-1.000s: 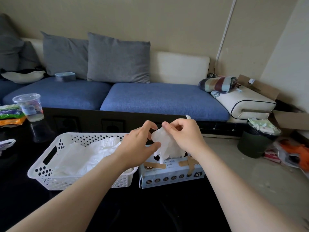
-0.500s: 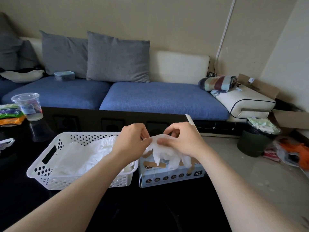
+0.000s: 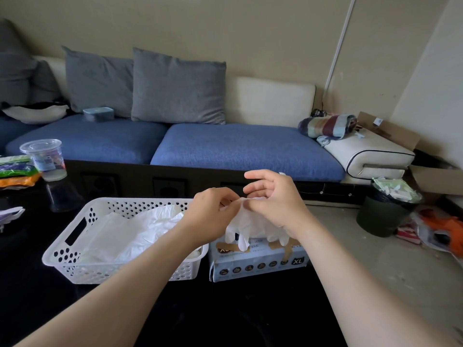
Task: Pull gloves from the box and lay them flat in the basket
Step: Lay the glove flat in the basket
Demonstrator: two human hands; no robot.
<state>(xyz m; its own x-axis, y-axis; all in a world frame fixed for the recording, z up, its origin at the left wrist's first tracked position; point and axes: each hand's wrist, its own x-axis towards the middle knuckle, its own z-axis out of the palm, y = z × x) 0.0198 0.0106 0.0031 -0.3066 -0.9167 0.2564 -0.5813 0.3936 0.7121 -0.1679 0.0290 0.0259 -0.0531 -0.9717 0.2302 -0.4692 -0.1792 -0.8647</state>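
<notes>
A white translucent glove [image 3: 246, 225] hangs between both hands, its fingers dangling down over the glove box [image 3: 258, 261], a pale blue carton marked XL on the black table. My left hand [image 3: 213, 212] pinches the glove's cuff edge from the left. My right hand [image 3: 273, 199] pinches the same edge from the right, with its upper fingers spread. Left of the box stands a white perforated basket [image 3: 75, 264] with several white gloves [image 3: 135, 231] lying inside.
A clear plastic cup [image 3: 46, 159] and colourful packets [image 3: 15, 171] sit at the table's far left. A blue sofa [image 3: 238, 146] with grey cushions runs behind. On the floor to the right are a dark green bin [image 3: 383, 214] and an orange bag [image 3: 443, 229].
The glove has been spread out wider and hangs lower over the box. My right hand's upper fingers have opened out while both hands keep the cuff pinched.
</notes>
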